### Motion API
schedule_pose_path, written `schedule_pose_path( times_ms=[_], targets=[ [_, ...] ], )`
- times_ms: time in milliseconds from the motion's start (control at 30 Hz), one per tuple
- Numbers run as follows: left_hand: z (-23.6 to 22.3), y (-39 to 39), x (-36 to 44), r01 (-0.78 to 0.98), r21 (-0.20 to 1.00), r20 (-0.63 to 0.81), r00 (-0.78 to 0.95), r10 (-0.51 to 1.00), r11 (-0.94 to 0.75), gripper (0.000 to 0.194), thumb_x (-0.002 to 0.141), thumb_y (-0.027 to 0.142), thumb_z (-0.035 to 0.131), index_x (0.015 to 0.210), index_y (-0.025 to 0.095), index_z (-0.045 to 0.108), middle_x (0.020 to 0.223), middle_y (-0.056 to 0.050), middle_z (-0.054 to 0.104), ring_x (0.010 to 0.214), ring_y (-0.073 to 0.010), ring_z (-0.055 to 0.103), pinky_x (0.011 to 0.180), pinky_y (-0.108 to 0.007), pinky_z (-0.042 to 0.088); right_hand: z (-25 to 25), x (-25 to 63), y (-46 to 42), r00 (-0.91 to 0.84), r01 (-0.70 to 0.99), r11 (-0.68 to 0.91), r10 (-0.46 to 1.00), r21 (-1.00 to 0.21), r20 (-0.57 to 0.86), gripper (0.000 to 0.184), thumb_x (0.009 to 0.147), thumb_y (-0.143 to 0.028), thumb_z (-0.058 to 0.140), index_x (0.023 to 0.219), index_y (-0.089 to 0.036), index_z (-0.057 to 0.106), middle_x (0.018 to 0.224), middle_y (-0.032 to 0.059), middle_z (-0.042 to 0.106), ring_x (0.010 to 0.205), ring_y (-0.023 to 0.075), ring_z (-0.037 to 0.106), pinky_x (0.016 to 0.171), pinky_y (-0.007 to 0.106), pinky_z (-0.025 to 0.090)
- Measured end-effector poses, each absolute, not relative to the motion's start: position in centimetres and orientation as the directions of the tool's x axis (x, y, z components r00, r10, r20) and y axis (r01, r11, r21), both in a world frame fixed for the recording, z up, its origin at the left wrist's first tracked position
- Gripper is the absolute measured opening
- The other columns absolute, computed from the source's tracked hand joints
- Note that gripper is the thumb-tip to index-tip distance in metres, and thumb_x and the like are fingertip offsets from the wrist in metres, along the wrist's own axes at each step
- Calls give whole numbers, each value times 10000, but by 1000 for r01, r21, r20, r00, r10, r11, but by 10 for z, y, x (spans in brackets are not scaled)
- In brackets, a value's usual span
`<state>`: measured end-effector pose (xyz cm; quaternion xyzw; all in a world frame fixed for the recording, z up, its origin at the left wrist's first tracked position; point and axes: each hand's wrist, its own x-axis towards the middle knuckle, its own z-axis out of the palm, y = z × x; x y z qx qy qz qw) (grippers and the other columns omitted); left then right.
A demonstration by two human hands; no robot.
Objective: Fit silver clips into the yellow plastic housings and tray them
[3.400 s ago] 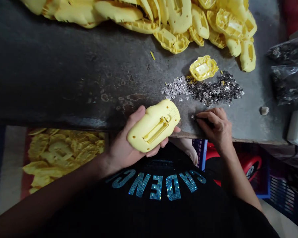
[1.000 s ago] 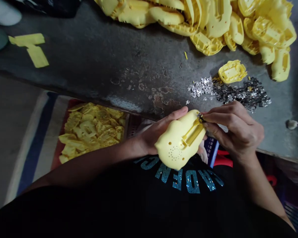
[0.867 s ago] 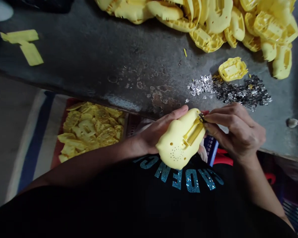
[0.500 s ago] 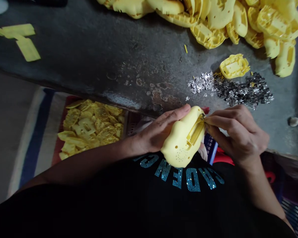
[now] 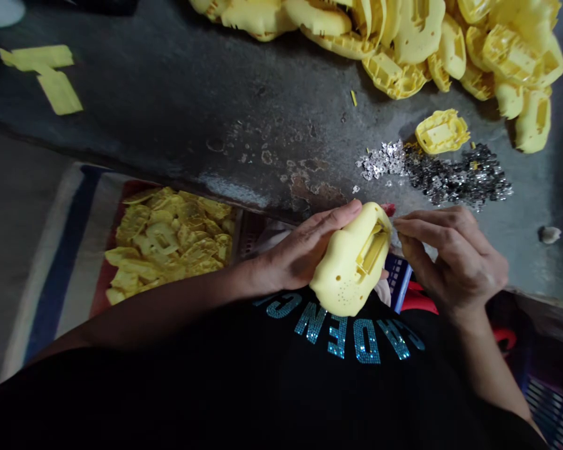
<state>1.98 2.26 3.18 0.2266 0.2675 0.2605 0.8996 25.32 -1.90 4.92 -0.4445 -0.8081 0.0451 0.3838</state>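
Note:
My left hand (image 5: 304, 250) is wrapped round a yellow plastic toy housing (image 5: 349, 269), its outer face turned up and tilted toward the right. The housing has a long battery slot, screw holes and a cluster of small speaker holes. Close to the slot's far end is my right hand (image 5: 450, 250), thumb and forefinger pinched together just off the housing's edge. Whatever is between those fingertips is too small or hidden to make out. Beyond the hands lies a heap of small metal contact pieces (image 5: 460, 175), with paler ones (image 5: 382, 159) at its left.
A single yellow shell (image 5: 442, 131) lies by the metal heap, and a large pile of yellow shells (image 5: 417, 37) is at the back. Yellow parts fill a container (image 5: 169, 240) below the table edge. Yellow tape strips (image 5: 59, 90) and a small whitish lump (image 5: 550, 235) lie on the table.
My right hand brought a small metal piece from the table to the slot's end, then drew slightly away; the piece no longer shows at the fingertips. The housing was turned round and tilted.

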Motion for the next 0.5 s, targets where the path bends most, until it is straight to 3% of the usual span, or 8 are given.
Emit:
schedule_pose_path(
  times_ms=[100,167,333,400,500],
  targets=[
    [30,21,21,-364,545,-368,706,605,755,578,1060,599,755,1475,198,760,1244,-104,879,1150,-312,839,951,-377,696,53,252,-17,-277,704,561,781,-435,560,398,1028,-112,799,1357,-336,807,1159,50,873,956,236,810,880,427,664],
    [31,20,23,-377,579,-362,676,642,723,595,1059,605,765,1504,211,738,1214,-90,875,1046,-282,841,900,-366,694,56,253,-13,-267,672,516,838,-531,476,335,1027,-170,830,1330,-312,808,1166,56,860,979,227,804,874,392,670],
    [32,17,16,-275,810,-298,566,769,517,596,1041,689,777,1440,247,795,1037,-32,848,868,-199,778,707,-241,585,58,259,0,-311,537,347,929,-769,202,251,1025,-304,861,1264,-284,790,1047,12,833,852,182,764,787,333,655],
    [32,15,5,-204,859,-269,600,754,469,604,1083,711,699,1456,249,808,1012,-48,847,863,-201,768,689,-238,557,56,258,0,-260,524,317,944,-791,206,229,1000,-282,877,1211,-279,788,1027,0,832,831,171,758,773,320,647],
    [37,12,-9,-163,853,-271,673,688,495,609,1084,625,737,1573,262,759,1086,-68,862,864,-205,768,706,-251,550,50,254,-5,-191,511,328,945,-794,266,238,976,-232,881,1189,-281,787,1001,-14,828,814,161,756,765,306,641]
  ],
)
